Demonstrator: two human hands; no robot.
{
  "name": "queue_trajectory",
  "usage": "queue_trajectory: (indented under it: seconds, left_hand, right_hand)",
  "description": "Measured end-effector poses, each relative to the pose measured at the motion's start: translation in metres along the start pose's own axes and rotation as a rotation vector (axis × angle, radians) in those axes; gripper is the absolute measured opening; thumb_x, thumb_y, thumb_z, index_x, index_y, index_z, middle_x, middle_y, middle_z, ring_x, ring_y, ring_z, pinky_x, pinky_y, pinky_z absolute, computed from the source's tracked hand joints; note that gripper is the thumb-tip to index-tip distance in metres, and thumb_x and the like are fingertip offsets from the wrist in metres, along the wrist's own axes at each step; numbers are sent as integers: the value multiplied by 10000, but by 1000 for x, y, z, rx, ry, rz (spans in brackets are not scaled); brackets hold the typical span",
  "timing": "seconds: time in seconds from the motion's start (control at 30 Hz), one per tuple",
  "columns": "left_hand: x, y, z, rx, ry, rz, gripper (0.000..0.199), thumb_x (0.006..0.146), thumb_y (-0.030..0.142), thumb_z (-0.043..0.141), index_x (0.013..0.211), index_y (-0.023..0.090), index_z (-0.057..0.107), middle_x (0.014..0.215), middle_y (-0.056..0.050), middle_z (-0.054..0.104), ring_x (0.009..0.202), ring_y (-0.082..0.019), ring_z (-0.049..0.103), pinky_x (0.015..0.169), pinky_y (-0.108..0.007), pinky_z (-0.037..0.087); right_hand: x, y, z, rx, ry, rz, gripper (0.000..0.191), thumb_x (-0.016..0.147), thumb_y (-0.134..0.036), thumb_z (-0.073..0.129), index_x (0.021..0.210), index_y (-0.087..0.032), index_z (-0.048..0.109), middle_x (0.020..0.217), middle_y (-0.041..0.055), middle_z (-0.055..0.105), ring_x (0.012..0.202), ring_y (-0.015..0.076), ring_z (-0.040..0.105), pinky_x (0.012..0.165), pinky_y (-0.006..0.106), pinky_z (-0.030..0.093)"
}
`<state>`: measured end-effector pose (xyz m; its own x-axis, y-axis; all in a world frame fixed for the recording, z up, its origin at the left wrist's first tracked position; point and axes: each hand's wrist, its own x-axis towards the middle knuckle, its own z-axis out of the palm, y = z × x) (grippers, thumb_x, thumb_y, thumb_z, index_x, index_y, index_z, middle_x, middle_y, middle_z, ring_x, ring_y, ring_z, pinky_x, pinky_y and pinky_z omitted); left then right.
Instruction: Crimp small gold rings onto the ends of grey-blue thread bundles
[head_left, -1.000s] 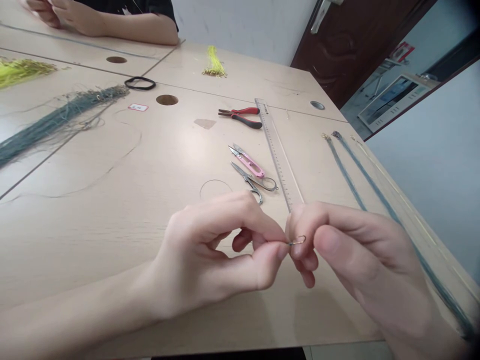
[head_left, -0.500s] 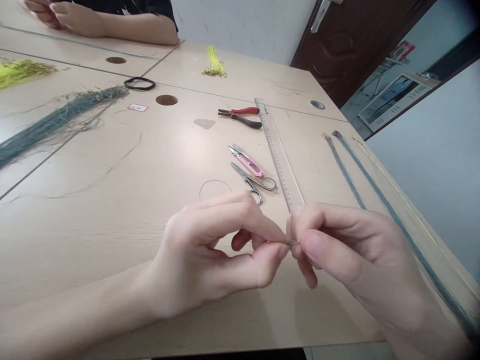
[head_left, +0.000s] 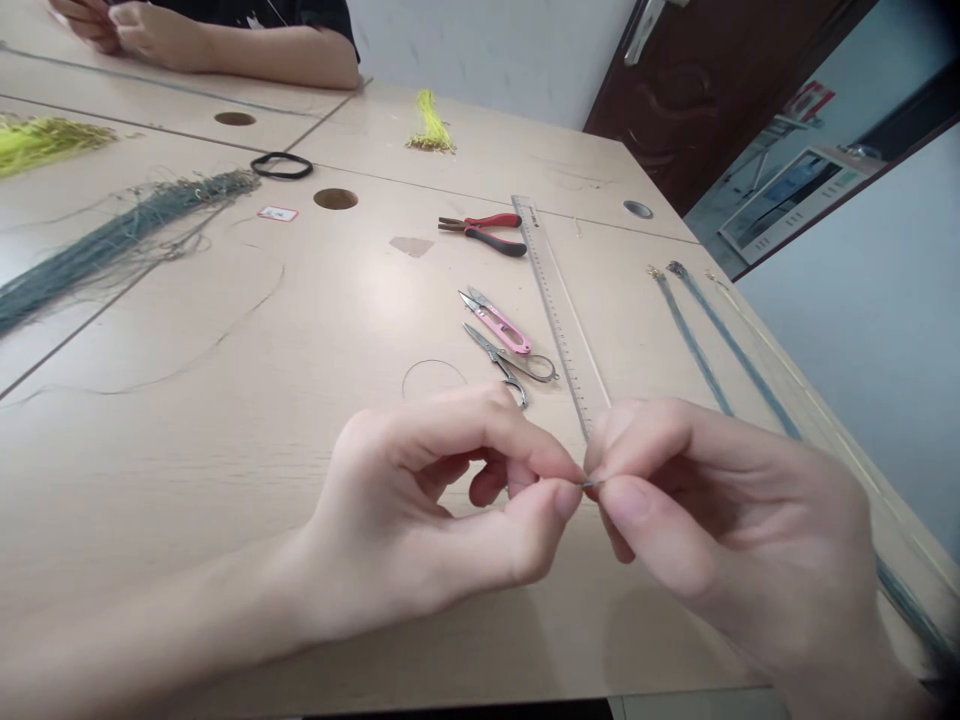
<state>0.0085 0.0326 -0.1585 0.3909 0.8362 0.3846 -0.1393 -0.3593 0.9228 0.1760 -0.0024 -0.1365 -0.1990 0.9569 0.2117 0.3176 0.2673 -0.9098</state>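
My left hand point(head_left: 450, 500) pinches a thin dark strand point(head_left: 589, 485) between thumb and index fingertip. My right hand point(head_left: 712, 510) pinches the same strand from the other side, and the two sets of fingertips almost touch. Only a tiny bit of it shows between them, so its exact kind is hard to make out. Just beyond the hands lie silver scissors point(head_left: 491, 348), pink thread snips point(head_left: 504, 328) and a clear ruler point(head_left: 559, 310). A thin loop of thread point(head_left: 433, 362) rests left of the scissors.
Red-and-black pliers point(head_left: 491, 232) lie by the ruler's far end. Bundles of blue-grey threads rest at left point(head_left: 112, 245) and right point(head_left: 694, 335). Yellow-green strands point(head_left: 429, 125), a black band point(head_left: 281, 165) and a small label point(head_left: 277, 214) are farther back. Another person's forearm point(head_left: 262, 55) rests at the far left.
My right hand has shifted slightly and its fingertips have come closer to those of my left. Less of the strand shows between them. The view has moved a little.
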Motion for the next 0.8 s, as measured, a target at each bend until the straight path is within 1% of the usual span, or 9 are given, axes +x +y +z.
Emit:
queue_trajectory:
  seconds: [0.4,0.53,0.8]
  left_hand:
    - [0,2,0,-25,2,4,121,712,34,618,650,136,633,545,13,551,505,-83,458,457,-217,399]
    - [2,3,1,-25,12,-23,123,691,25,633,632,132,624,536,17,549,490,-76,460,447,-208,398]
    - [3,4,1,5,2,-21,155,693,16,602,598,139,609,516,25,538,481,-71,444,439,-198,394]
  right_hand:
    - [0,-2,1,-33,17,-45,173,759,-63,589,655,-192,541,563,-54,518,535,78,524,468,205,419]
    - [1,-2,2,-45,30,-41,164,759,-74,584,653,-194,547,559,-55,518,541,87,539,472,213,431]
    - [1,-1,2,-58,34,-54,165,752,-70,588,653,-193,540,561,-63,514,529,70,522,469,197,420]
